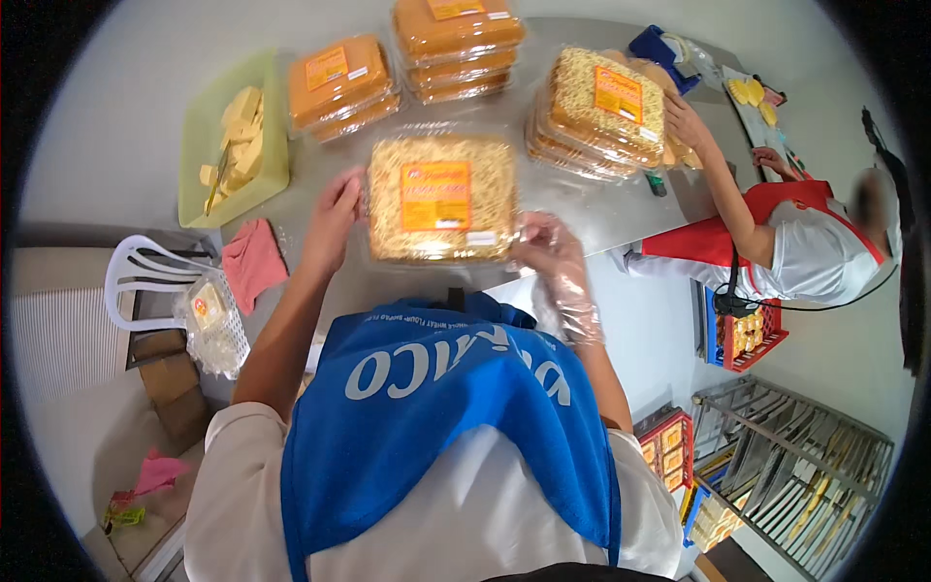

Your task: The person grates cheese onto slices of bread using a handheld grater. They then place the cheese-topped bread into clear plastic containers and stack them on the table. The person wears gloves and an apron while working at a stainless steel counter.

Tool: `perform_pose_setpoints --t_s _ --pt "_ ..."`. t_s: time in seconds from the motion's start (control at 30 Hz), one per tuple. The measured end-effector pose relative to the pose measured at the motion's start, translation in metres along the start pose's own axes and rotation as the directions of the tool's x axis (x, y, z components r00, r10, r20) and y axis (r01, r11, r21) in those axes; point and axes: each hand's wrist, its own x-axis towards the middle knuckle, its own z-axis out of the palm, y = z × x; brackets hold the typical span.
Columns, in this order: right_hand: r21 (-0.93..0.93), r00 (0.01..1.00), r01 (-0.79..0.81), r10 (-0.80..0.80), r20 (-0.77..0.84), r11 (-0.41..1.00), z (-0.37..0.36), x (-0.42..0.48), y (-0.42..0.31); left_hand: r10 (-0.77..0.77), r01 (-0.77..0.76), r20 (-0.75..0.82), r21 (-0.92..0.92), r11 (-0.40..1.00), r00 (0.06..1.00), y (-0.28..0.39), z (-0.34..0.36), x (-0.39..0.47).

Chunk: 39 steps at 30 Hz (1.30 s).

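Note:
A clear plastic clamshell box (496, 174) is between my two hands, over the steel table (600, 218). Inside is a cake topped with shredded cheese, and an orange label with writing lies on the lid. My left hand (338, 222), bare, grips the box's left side. On the lower right corner is my right hand (549, 247), in a thin clear plastic glove. Beyond the box stand a short stack of boxed brown cakes (338, 87) and a taller stack (458, 44). To the right is a stack (611, 109) with a cheese-topped cake uppermost.
A co-worker's hand (684, 124) touches the right stack. At left stands a pale green bin (276, 131) of cheese blocks. A pink cloth (254, 262) lies at the table edge, near a white plastic chair (149, 273). A blue tape dispenser (654, 54) sits far right; a tray rack (800, 465) stands behind.

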Motion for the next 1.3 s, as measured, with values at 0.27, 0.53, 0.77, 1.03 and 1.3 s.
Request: perform_pose_setpoints --t_s 0.27,0.53,0.77,1.03,1.3 --pt "-0.053 0.924 0.326 -0.330 -0.195 0.944 -0.098 0.065 -0.125 0.296 -0.219 0.344 -0.246 0.944 0.891 0.086 0.169 0.089" --pt "0.031 0.927 0.260 -0.240 -0.289 0.965 -0.154 0.107 -0.144 0.227 -0.201 0.349 -0.108 0.974 0.909 0.079 0.239 0.119" --pt "0.082 0.965 0.247 -0.237 -0.115 0.966 -0.160 0.108 -0.139 0.245 -0.213 0.334 -0.129 0.968 0.910 0.071 0.234 0.118" --pt "0.161 0.896 0.299 -0.219 -0.387 0.940 -0.167 0.090 -0.117 0.121 -0.084 0.259 -0.149 0.985 0.958 0.057 0.211 0.069" --pt "-0.547 0.919 0.191 -0.344 -0.191 0.815 -0.137 0.046 0.011 -0.220 0.132 0.556 0.194 0.972 0.802 -0.021 0.139 -0.060"
